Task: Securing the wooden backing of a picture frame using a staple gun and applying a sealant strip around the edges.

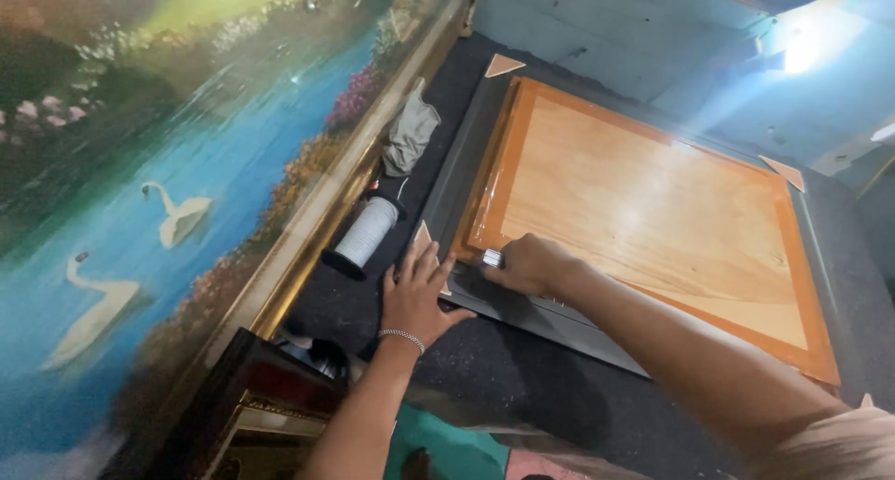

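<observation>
Dim, blue-tinted scene, one strong light source at upper right blown out to glare, soft sheen on wooden panel (653, 219), deep shadow at lower edge, mild blur, wide-angle edge distortion.

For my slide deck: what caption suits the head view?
Left hand flat on grey frame corner, right hand gripping small metal tool beside plywood backing.
</observation>
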